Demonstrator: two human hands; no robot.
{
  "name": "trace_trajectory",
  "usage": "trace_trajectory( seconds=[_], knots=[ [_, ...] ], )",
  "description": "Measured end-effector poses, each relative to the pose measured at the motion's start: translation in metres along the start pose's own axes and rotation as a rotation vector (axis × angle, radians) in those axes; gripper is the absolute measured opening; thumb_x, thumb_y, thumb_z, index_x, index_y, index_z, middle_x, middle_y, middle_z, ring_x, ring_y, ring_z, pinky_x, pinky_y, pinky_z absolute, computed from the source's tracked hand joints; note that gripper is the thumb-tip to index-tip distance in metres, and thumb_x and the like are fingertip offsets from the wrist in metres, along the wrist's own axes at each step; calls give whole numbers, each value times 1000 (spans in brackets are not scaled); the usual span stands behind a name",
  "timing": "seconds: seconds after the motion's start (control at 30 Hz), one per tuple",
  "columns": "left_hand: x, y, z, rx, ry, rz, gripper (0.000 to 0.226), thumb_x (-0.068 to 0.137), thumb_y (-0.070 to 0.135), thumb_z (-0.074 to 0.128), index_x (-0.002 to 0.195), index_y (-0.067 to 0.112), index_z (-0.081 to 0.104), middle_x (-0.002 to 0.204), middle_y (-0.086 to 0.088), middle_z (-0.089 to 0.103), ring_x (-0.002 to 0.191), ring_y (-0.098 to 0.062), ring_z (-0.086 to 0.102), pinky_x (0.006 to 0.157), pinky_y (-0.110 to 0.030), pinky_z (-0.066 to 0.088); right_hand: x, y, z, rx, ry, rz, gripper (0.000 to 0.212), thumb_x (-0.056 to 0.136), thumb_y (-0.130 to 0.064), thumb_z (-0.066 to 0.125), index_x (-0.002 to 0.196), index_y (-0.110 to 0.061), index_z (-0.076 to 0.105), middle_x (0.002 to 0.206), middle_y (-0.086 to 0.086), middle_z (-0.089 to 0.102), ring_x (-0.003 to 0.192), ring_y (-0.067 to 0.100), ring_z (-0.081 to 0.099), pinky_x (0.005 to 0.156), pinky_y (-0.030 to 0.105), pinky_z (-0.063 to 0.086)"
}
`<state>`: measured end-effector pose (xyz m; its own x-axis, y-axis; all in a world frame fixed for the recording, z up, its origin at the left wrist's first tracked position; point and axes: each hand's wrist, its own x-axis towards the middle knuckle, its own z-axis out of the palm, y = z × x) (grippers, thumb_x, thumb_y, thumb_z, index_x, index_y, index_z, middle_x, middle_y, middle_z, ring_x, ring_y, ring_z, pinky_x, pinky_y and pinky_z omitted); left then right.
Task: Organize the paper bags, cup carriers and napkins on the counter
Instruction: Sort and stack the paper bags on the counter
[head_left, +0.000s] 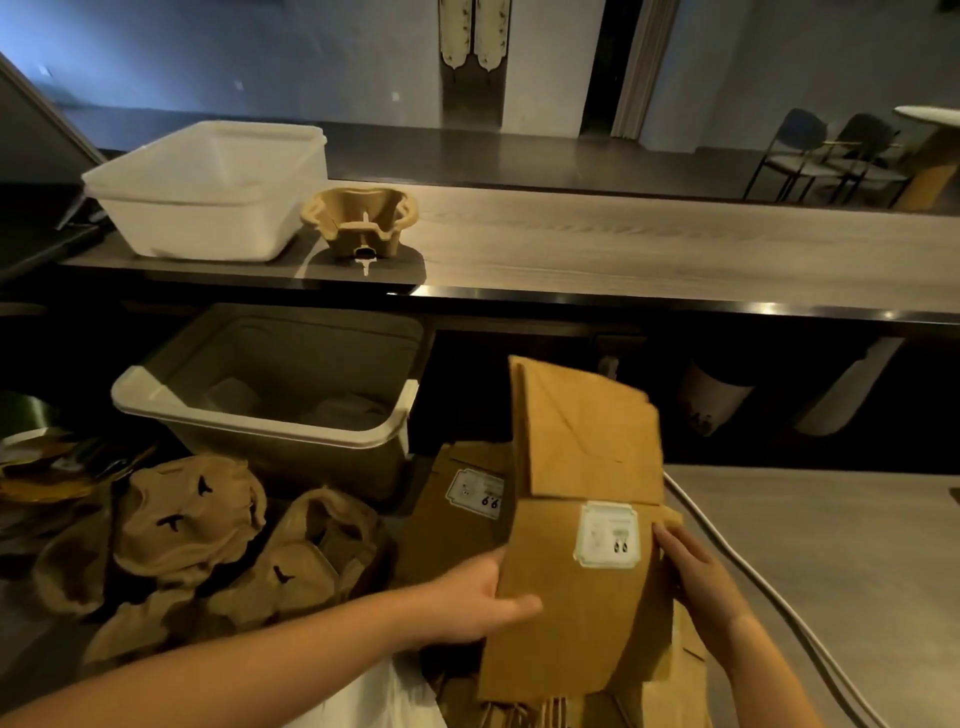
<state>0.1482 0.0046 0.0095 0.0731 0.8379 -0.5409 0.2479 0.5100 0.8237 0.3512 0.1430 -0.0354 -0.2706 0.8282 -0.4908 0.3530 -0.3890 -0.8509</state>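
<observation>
Hands grip paper bag — counter perhaps steel.

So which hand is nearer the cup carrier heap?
Left. The left hand grips the paper bag just right of the cup carrier heap; right hand holds its far edge.

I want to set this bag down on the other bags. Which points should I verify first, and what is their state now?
1. Grip: left hand and right hand hold the bag by its two sides: ok.
2. Label faces up: ok.
3. Bag empty inside: cannot tell.
4. Other bags squared up to receive it: they lie askew: not ok.
5. Carriers out of the way: a loose heap to the left, apart from the bags: ok.
6. Bin has room left: ok.
</observation>
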Motion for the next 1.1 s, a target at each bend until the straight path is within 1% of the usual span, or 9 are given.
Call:
trace_trajectory(
  seconds=[0.13, 0.3, 0.53, 0.6, 0.7, 0.73, 0.83, 0.93, 1.1],
  knots=[
    [-18, 12, 1, -48, -52, 88, 21, 96, 26, 47, 108, 40, 35, 114, 16, 48, 111, -7, 49, 93, -21, 43, -25, -15, -12, 270, -35, -85, 24, 90, -25, 50, 108, -13, 60, 98, 14, 64, 90, 27, 59, 75, 35, 45],
    [-32, 46, -19, -170, 147, 264, 23, 92, 21, 52, 103, 37, 38, 108, 17, 51, 99, -1, 54, 88, -21, 48, -52, -62, -23, 396, -58, -271, 20, 81, -29, 60, 101, -30, 62, 94, 3, 67, 87, 21, 62, 68, 36, 49],
    [-27, 112, -65, -441, 435, 400, 31, 91, 24, 54, 117, 33, 38, 105, 5, 56, 92, -13, 59, 68, -27, 50, -48, -97, -16, 359, -220, -355, 97, 25, -56, 91, 111, -24, 59, 86, 6, 70, 70, 21, 67, 55, 32, 56],
    [-23, 119, -77, -453, 455, 359, 29, 94, 27, 51, 120, 31, 39, 104, 3, 56, 92, -15, 57, 68, -29, 47, -42, -107, -8, 427, -209, -336, 87, 34, -50, 91, 110, -22, 59, 85, 9, 69, 65, 21, 66, 54, 31, 55],
    [-20, 117, -90, -581, 356, 186, 28, 94, 34, 48, 120, 22, 46, 109, -7, 56, 96, -23, 56, 71, -34, 48, -41, -127, 4, 521, -225, -288, 18, 86, -22, 61, 103, -19, 57, 84, 9, 67, 58, 15, 67, 51, 27, 56],
    [-20, 114, -93, -637, 300, 144, 29, 94, 35, 47, 119, 20, 49, 110, -10, 57, 97, -26, 57, 71, -35, 51, -40, -133, 8, 532, -210, -283, 10, 93, -16, 50, 100, -19, 56, 84, 8, 66, 58, 15, 66, 51, 26, 56],
    [-24, 101, -98, -631, 203, 102, 36, 95, 41, 42, 117, 15, 52, 98, -8, 67, 82, -19, 66, 58, -24, 54, -29, -156, 18, 500, -155, -286, 13, 99, -15, 42, 103, -15, 54, 85, 7, 65, 64, 16, 64, 51, 25, 56],
    [-27, 100, -110, -557, 225, 143, 42, 97, 44, 34, 115, 14, 59, 74, 1, 68, 60, -7, 62, 46, -16, 46, -10, -182, 27, 526, -148, -257, 23, 100, -16, 40, 117, -5, 51, 81, 8, 66, 57, 12, 65, 52, 22, 55],
    [-22, 111, -130, -716, 310, 151, 37, 96, 39, 43, 105, 9, 63, 71, 2, 68, 54, -4, 61, 39, -12, 43, 4, -205, 32, 585, -191, -179, 21, 99, -20, 44, 96, -2, 55, 61, 7, 70, 52, 13, 67, 49, 22, 56]
  ],
)
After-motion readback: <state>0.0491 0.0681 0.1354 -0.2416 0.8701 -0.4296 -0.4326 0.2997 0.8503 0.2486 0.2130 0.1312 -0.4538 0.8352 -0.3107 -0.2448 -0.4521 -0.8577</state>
